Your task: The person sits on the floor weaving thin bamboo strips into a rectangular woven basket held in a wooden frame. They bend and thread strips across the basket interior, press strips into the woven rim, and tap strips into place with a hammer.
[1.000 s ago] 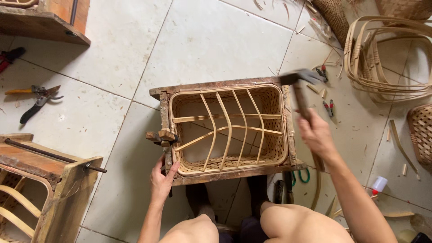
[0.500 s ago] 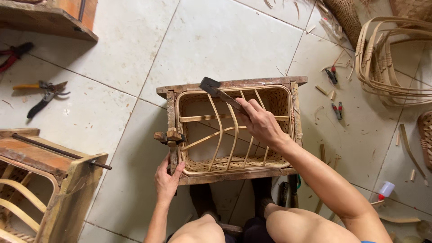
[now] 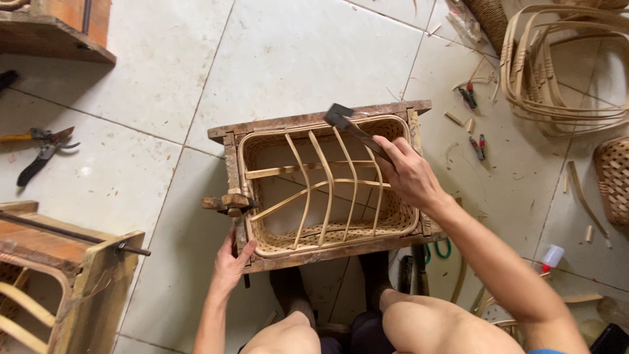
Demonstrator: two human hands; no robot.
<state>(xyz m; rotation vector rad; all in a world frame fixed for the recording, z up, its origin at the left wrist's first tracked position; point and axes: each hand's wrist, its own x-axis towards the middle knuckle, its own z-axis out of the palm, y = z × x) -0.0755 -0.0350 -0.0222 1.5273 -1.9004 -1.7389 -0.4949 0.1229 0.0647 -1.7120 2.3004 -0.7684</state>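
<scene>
Head view: the right hand [image 3: 409, 174] grips the handle of a hammer [image 3: 350, 128], its head poised over the far rim of the woven basket [image 3: 327, 236] seated in a wooden mould frame [image 3: 314, 121] on the floor, while the left hand [image 3: 229, 262] lies open, pressed against the frame's near-left corner just below a clamp [image 3: 226, 202]. The step in hand appears to be tapping the rim into the frame; a sound blow calls for a firm brace from the left hand and an aim clear of the bamboo ribs [image 3: 324, 187].

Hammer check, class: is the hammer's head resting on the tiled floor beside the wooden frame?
No: the right hand holds the hammer with its head over the far rim of the wooden frame, above the basket, not on the floor.
</scene>
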